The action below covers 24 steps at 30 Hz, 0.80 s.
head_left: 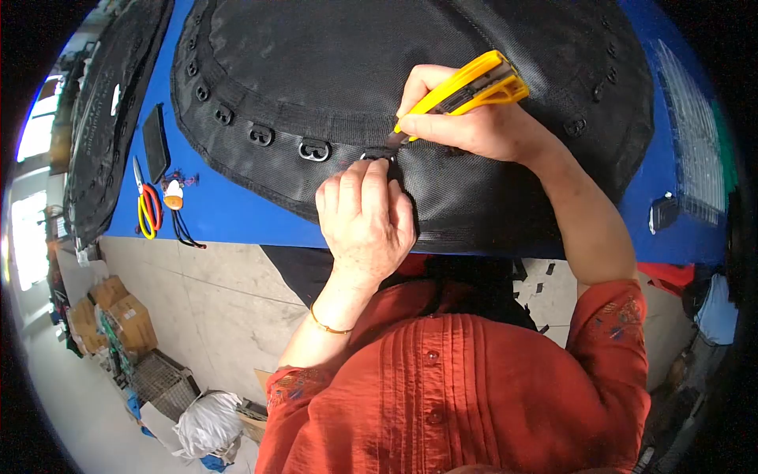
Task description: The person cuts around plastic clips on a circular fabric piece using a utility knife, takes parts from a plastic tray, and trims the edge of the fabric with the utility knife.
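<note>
A round black mesh mat with a wide webbing border is spread before me, a row of black plastic buckles along its edge. My right hand grips a yellow utility knife, slanted with its blade down at the border. Just below the blade, my left hand has its bent fingers pressed together on one buckle, which they partly cover. Whether the blade tip touches the webbing or the buckle, I cannot tell.
On the blue table at left lie scissors, a black phone-like slab and a small orange-and-white item. Another black mesh piece lies far left. Clear plastic strips are at right. Cardboard boxes stand on the floor.
</note>
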Each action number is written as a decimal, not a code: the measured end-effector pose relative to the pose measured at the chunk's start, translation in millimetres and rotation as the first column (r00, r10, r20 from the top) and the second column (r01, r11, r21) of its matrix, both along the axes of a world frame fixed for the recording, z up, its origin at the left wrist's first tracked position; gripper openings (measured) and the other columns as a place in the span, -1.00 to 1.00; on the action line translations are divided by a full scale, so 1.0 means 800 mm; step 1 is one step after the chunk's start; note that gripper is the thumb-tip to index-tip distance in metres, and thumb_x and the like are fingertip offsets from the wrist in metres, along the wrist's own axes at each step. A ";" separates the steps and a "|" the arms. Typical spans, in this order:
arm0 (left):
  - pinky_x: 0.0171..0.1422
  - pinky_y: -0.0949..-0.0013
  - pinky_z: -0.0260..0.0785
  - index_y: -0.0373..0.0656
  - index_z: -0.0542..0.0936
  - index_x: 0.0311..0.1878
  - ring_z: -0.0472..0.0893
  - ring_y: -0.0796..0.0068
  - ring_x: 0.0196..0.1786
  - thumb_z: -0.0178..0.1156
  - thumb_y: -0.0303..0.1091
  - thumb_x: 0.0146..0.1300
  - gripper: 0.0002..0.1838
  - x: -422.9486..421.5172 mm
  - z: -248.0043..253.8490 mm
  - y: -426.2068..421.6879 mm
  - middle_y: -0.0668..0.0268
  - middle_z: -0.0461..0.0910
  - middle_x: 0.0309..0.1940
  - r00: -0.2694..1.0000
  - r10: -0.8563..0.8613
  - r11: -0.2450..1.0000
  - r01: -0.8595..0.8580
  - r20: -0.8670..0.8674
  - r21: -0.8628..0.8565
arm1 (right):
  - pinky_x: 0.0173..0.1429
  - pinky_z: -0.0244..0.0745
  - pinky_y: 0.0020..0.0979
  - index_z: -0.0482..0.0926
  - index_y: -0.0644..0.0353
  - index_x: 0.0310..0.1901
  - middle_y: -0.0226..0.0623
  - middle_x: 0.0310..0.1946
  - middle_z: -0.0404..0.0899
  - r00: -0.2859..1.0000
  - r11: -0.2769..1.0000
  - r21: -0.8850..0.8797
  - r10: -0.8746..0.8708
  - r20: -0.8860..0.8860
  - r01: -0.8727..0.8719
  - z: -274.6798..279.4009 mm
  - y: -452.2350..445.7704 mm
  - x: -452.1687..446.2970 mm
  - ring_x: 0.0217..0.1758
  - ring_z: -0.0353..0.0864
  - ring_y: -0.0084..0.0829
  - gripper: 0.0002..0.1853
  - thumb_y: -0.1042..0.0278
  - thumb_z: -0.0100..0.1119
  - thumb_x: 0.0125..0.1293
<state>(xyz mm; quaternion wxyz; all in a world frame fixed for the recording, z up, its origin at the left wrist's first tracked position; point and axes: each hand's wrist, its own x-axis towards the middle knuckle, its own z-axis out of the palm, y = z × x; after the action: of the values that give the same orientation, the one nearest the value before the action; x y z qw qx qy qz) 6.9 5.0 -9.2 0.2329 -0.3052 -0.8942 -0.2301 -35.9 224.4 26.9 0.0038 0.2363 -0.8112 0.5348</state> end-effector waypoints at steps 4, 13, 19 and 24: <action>0.11 0.12 0.36 -0.26 0.63 0.04 0.56 0.13 -0.05 0.29 -0.41 0.13 -0.62 0.001 0.002 0.000 0.12 0.60 -0.06 1.000 -0.006 1.000 0.007 0.029 -0.014 | -0.03 0.51 -0.55 0.59 0.18 -0.06 -0.47 -0.24 0.61 0.981 0.992 -0.123 0.005 0.192 0.019 0.000 0.001 -0.001 -0.17 0.60 -0.67 -0.86 0.35 0.27 0.46; 0.12 0.09 0.35 -0.28 0.63 0.05 0.55 0.11 -0.04 0.30 -0.38 0.10 -0.59 0.002 0.003 -0.002 0.09 0.59 -0.03 0.999 -0.024 0.998 0.027 0.048 -0.059 | 0.08 0.53 -0.53 0.61 0.20 0.00 -0.42 -0.13 0.65 0.979 0.962 -0.268 0.098 0.179 -0.047 -0.011 -0.013 -0.003 -0.03 0.61 -0.63 -0.82 0.36 0.29 0.45; 0.12 0.09 0.35 -0.29 0.62 0.05 0.55 0.11 -0.04 0.30 -0.37 0.08 -0.58 0.003 0.001 -0.003 0.08 0.58 -0.02 0.999 -0.024 0.998 0.026 0.036 -0.062 | 0.09 0.52 -0.52 0.62 0.21 -0.01 -0.42 -0.13 0.65 0.979 0.962 -0.261 0.123 0.165 -0.077 -0.010 -0.015 -0.003 -0.03 0.61 -0.62 -0.82 0.37 0.29 0.45; 0.12 0.09 0.35 -0.29 0.62 0.05 0.55 0.10 -0.04 0.30 -0.38 0.09 -0.58 0.002 0.001 -0.003 0.08 0.58 -0.02 0.999 -0.022 0.998 0.023 0.032 -0.055 | 0.09 0.52 -0.51 0.63 0.20 -0.03 -0.43 -0.16 0.65 0.980 0.983 -0.174 0.088 0.178 -0.057 0.000 -0.015 -0.003 -0.05 0.61 -0.62 -0.84 0.37 0.29 0.44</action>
<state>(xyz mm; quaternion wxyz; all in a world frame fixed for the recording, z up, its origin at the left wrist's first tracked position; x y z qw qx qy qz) 8.4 2.4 -8.7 0.2074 -0.3179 -0.9004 -0.2125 -38.6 212.8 27.0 -0.0711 0.2140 -0.7507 0.6209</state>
